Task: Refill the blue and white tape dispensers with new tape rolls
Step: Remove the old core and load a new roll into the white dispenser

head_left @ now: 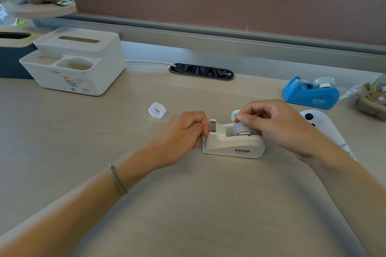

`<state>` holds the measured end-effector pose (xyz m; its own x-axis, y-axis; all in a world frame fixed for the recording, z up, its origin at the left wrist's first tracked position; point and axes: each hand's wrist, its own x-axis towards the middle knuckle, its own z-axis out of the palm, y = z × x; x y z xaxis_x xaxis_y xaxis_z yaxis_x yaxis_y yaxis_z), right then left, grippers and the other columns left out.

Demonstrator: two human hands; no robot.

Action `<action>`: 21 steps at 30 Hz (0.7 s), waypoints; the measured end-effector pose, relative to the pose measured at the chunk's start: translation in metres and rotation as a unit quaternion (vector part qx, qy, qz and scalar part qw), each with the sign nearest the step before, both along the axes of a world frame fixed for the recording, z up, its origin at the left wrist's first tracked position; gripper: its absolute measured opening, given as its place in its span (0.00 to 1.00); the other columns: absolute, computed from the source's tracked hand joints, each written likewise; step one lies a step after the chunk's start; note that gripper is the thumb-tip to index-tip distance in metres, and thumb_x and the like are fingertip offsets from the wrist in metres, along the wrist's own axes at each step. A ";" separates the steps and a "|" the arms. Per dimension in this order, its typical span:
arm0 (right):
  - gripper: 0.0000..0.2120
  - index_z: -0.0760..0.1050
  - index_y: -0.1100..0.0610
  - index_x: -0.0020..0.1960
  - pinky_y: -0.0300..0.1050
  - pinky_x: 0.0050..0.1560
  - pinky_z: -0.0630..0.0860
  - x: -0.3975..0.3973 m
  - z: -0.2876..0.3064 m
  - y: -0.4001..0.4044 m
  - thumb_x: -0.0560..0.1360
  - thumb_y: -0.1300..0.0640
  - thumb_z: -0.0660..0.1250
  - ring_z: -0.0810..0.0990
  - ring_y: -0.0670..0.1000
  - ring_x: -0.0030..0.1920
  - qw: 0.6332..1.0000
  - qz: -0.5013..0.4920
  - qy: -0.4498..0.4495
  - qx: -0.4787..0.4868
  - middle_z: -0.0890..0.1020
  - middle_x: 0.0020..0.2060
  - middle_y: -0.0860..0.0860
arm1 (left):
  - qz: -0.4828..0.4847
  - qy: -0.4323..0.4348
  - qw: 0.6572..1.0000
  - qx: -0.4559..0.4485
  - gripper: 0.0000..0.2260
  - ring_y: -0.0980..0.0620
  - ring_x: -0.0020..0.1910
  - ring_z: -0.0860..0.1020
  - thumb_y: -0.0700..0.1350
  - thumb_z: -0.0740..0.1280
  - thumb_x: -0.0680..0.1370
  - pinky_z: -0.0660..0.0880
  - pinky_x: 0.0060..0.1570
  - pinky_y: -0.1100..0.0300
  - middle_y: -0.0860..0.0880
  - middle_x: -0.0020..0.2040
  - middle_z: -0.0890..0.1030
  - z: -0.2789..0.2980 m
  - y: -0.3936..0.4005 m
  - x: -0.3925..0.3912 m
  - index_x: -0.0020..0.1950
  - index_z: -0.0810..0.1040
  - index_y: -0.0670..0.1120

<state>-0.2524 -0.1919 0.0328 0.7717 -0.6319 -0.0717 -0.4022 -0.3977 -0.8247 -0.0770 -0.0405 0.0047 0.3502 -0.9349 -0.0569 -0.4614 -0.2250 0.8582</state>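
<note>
The white tape dispenser (232,145) sits on the desk in the middle of the view. My left hand (181,131) grips its cutter end from the left. My right hand (271,123) reaches from the right with its fingertips pinched on the tape roll (240,128) that sits in the dispenser's cradle. A small white round piece (235,114) shows just behind those fingers. A clear ring, a bare tape core or roll (157,110), lies on the desk to the left. The blue tape dispenser (311,93) stands at the right rear with a roll in it.
A white tissue box organizer (75,62) stands at the left rear. A black cable port (201,71) is set into the desk by the partition wall. A white controller (322,129) lies right of my right hand, and a cardboard holder (371,100) sits at the far right.
</note>
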 end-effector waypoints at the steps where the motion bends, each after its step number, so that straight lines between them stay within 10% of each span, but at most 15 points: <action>1: 0.08 0.86 0.50 0.43 0.48 0.55 0.78 0.000 0.000 0.000 0.78 0.51 0.70 0.83 0.52 0.50 1.000 0.000 -0.001 -0.001 0.87 0.44 0.47 | 0.002 0.005 1.000 0.005 0.17 0.52 0.29 0.68 0.37 0.55 0.76 0.67 0.34 0.54 0.57 0.25 0.73 -0.002 0.000 0.000 0.34 0.75 0.54; 14: 0.18 0.82 0.42 0.56 0.42 0.55 0.79 -0.013 0.017 -0.008 0.67 0.44 0.78 0.82 0.44 0.53 0.993 0.046 0.093 -0.054 0.85 0.50 0.42 | 0.027 -0.072 0.997 -0.031 0.05 0.49 0.39 0.77 0.51 0.65 0.79 0.75 0.43 0.56 0.52 0.45 0.83 0.004 0.002 0.010 0.47 0.81 0.54; 21: 0.28 0.78 0.41 0.58 0.39 0.43 0.74 -0.015 0.019 0.005 0.60 0.44 0.81 0.79 0.41 0.45 0.963 0.062 0.192 -0.179 0.81 0.48 0.37 | 0.003 -0.152 0.988 0.019 0.27 0.56 0.40 0.78 0.59 0.80 0.61 0.79 0.45 0.57 0.60 0.47 0.82 -0.006 0.002 0.000 0.58 0.80 0.61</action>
